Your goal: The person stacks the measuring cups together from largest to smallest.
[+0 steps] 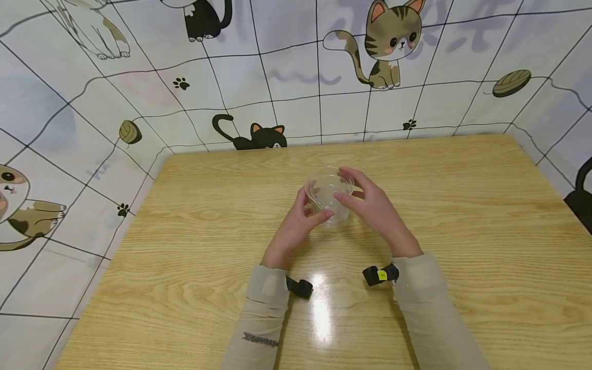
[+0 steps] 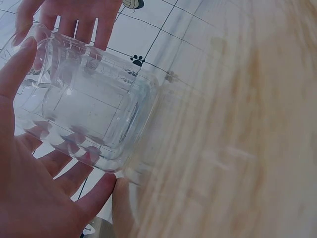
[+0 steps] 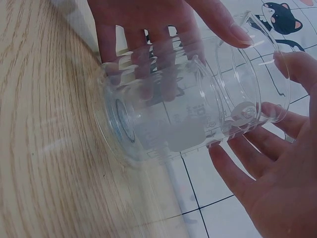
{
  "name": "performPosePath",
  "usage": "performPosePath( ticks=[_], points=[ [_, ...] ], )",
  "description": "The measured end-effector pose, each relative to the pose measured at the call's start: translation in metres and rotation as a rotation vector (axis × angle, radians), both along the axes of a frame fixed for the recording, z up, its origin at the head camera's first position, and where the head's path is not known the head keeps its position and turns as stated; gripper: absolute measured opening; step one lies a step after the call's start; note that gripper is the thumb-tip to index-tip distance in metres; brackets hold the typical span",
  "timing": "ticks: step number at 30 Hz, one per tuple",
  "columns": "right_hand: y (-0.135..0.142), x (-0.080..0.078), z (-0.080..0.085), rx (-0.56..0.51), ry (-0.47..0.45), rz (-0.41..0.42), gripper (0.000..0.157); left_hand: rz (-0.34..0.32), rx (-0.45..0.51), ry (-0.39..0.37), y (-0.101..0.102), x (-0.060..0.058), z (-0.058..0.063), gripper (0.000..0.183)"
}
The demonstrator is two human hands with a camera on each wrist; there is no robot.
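Note:
Two clear glass beakers appear nested, standing on the table in front of me. The outer beaker [image 3: 173, 134] carries printed white markings; the inner beaker [image 3: 247, 74] rises above it with a wider-looking rim. My left hand [image 1: 298, 223] holds the outer beaker around its side, thumb in front and fingers behind. At the upper part, my right hand [image 1: 376, 208] grips the inner beaker near its rim, thumb on the near side. Transparent glass makes the exact edge between the two hard to tell.
A light wood-grain table [image 1: 194, 246] lies under both hands. Behind it stands a wall [image 1: 296, 82] covered in a white sheet with cartoon cats and grid lines. Black wrist cameras are strapped at each sleeve [image 1: 421, 288].

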State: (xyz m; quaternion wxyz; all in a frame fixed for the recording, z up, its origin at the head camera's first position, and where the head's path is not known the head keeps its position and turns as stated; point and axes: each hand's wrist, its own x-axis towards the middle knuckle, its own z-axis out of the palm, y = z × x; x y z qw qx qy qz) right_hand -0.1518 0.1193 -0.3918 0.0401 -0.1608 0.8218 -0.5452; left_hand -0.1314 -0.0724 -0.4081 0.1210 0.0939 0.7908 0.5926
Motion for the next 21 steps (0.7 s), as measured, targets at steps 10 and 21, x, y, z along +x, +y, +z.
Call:
performPosePath(
  ticks=[10,21],
  points=[
    [0.0,-0.0005,-0.0004,-0.003,0.017,0.004,0.054,0.0,0.013,-0.002,-0.0004,0.0002,0.0003,0.082],
    [0.0003,-0.0003,-0.0009,-0.008,0.009,0.008,0.058,-0.002,0.01,-0.006,-0.0007,-0.0005,-0.0012,0.084]
  ],
)
